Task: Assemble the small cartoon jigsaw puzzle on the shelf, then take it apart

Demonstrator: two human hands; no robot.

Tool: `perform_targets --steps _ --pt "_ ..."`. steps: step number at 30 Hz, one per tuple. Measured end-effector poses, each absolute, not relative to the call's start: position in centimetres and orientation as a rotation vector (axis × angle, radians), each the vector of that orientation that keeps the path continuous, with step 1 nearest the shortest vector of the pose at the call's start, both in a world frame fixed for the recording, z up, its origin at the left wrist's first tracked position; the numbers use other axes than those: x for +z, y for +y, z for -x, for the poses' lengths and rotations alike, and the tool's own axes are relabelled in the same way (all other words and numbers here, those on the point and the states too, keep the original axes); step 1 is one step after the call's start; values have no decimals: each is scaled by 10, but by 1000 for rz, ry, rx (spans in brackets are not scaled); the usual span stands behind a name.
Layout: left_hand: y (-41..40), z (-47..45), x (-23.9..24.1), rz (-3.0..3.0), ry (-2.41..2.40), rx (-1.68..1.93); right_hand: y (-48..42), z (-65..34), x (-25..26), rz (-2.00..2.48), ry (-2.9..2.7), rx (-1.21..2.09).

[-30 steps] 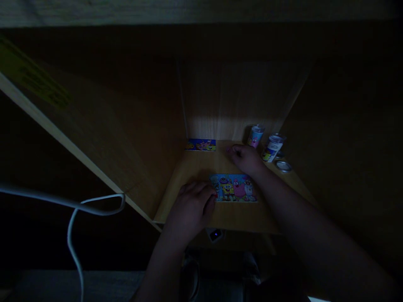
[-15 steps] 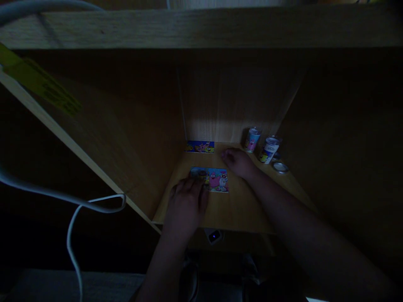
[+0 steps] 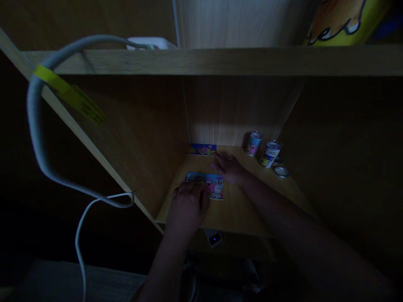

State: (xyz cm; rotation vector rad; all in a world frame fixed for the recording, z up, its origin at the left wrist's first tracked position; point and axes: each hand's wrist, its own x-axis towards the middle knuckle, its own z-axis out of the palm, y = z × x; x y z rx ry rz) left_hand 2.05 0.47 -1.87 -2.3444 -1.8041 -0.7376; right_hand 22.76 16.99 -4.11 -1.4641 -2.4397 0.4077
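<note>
My left hand [image 3: 186, 205] lies palm down over the left part of a flat cartoon picture [image 3: 215, 188], fingers stretched out and covering its lower left. Pink and blue figures show on the uncovered right side; whether it is one sheet or joined pieces I cannot tell in this dim light. Just behind its upper right corner is my right hand [image 3: 231, 168], open, fingers extended leftward and nothing seen in it. Beyond those fingertips, a second, blue cartoon picture [image 3: 202, 149] lies against the back panel.
Two cartoon-printed cans [image 3: 253, 144] with clear tops stand at the back right, beside round metal lids [image 3: 281, 172]. A shelf edge [image 3: 220, 62] crosses above my hands. A white cable [image 3: 37, 126] with a yellow tag [image 3: 71, 94] hangs at left. Below sits a small lit device [image 3: 215, 238].
My right hand has moved slightly left and its curled fingers have spread out. The near picture has shifted a little left. My left hand stays on it. The view has tilted upward.
</note>
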Motion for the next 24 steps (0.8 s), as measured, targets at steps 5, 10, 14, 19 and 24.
perform_targets --steps 5,10,14,19,24 --pt "3 -21 -14 2396 -1779 -767 167 -218 -38 1561 -2440 306" --pt "0 -21 -9 2307 -1881 -727 153 -216 -31 1720 -2282 206" --pt "0 -22 -11 2277 -2008 -623 130 -220 -28 1819 -2156 93" --pt "7 -23 -15 2274 -2126 -521 92 -230 -29 1881 -2100 70" --pt "22 -24 -17 2320 -2258 -354 53 -248 -33 1896 -2128 96"
